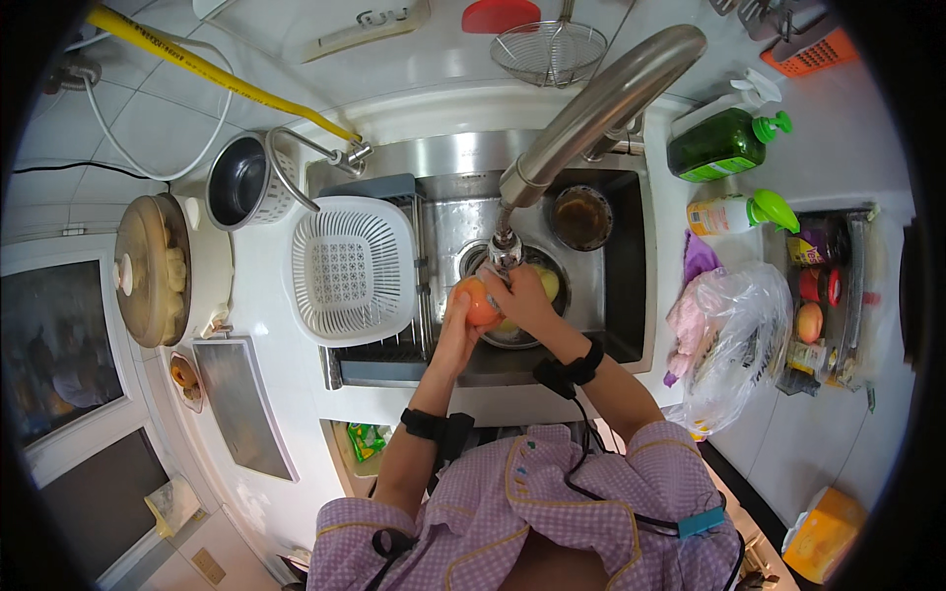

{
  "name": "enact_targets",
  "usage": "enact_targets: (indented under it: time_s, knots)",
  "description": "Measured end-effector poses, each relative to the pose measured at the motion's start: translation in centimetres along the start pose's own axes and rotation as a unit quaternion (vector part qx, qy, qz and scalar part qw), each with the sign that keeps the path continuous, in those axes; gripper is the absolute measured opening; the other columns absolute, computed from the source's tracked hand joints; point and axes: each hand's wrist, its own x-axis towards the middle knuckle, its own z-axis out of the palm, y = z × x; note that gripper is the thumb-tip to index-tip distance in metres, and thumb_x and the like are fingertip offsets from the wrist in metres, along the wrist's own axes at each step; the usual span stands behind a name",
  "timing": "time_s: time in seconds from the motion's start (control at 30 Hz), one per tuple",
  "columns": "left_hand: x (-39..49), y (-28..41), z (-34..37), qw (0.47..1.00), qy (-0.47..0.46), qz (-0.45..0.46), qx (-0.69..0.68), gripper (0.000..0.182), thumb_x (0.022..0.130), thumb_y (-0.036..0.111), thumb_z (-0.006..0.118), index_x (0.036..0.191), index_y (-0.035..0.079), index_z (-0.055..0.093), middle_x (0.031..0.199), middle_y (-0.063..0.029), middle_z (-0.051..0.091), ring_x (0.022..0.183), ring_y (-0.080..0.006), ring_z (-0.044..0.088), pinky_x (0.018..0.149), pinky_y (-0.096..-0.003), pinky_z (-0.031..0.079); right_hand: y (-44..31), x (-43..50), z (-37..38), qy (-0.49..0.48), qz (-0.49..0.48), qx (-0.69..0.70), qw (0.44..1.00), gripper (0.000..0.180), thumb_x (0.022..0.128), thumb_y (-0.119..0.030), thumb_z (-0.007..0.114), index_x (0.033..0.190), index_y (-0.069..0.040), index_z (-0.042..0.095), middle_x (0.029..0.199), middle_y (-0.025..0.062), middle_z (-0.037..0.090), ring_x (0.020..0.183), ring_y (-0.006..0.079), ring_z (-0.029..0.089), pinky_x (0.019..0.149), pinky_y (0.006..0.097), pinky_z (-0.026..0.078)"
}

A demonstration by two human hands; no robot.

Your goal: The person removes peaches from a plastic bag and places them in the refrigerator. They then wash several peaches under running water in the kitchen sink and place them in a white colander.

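My left hand [460,332] is closed around a round orange fruit or vegetable [479,301], held beneath the faucet spout [505,255]. My right hand [523,295] reaches across and touches the top of the orange thing; something small and pale shows at its fingertips, too unclear to name. Below both hands a round metal bowl [563,299] stands in the stainless steel sink [451,214], with pale yellow-green pieces [548,282] in it, partly hidden by my right hand. Whether water is running cannot be told for sure.
A white plastic basket [353,272] sits on a rack at the sink's left. A dark round bowl [582,217] stands in the sink's back right. The curved faucet [606,103] arches overhead. Right of the sink lie a green pump bottle [717,146], a spray bottle [728,214] and a plastic bag [739,340].
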Motion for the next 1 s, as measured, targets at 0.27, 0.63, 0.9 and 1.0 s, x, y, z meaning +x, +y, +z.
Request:
enact_targets:
  time_s: [0.27, 0.63, 0.9, 1.0]
  knots:
    - [-0.3, 0.8, 1.3, 0.992, 0.01, -0.017, -0.122, 0.064, 0.091, 0.065, 0.033, 0.128, 0.013, 0.044, 0.12, -0.0046, 0.055, 0.107, -0.0176, 0.055, 0.081, -0.0318, 0.049, -1.3, -3.8, 1.1, 0.103, -0.111, -0.004, 0.988, 0.028, 0.087, -0.003, 0.051, 0.114, 0.0, 0.047, 0.105, 0.0169, 0.055, 0.094, 0.023, 0.056, 0.077, 0.0301, 0.046]
    - [-0.5, 1.1, 1.2, 0.991, 0.019, -0.004, -0.13, 0.063, 0.09, 0.066, 0.037, 0.119, 0.012, 0.05, 0.106, -0.0021, 0.058, 0.085, -0.0126, 0.057, 0.067, -0.0244, 0.046, -1.0, -4.5, 0.1, 0.062, -0.122, 0.007, 0.991, 0.029, 0.08, -0.001, 0.055, 0.108, -0.003, 0.05, 0.099, 0.0161, 0.053, 0.089, 0.0363, 0.056, 0.075, 0.0368, 0.046]
    - [-1.0, 2.0, 1.0, 0.984, 0.077, -0.03, -0.155, 0.065, 0.09, 0.067, 0.035, 0.119, 0.011, 0.05, 0.101, -0.0033, 0.059, 0.079, -0.0124, 0.056, 0.063, -0.0231, 0.045, -2.8, -4.2, -1.3, -0.012, -0.125, -0.073, 0.989, 0.033, 0.074, -0.002, 0.06, 0.105, -0.009, 0.053, 0.097, 0.0121, 0.053, 0.085, 0.0337, 0.057, 0.069, 0.0392, 0.048]
    - [-0.8, 2.0, 0.7, 0.983, 0.039, -0.027, -0.175, 0.066, 0.09, 0.067, 0.032, 0.119, 0.011, 0.05, 0.101, -0.0044, 0.059, 0.078, -0.0137, 0.057, 0.06, -0.0245, 0.045, -3.2, -4.2, -1.2, 0.004, -0.147, -0.068, 0.987, 0.034, 0.073, -0.001, 0.06, 0.105, -0.009, 0.053, 0.097, 0.0112, 0.054, 0.085, 0.0336, 0.058, 0.069, 0.0393, 0.048]
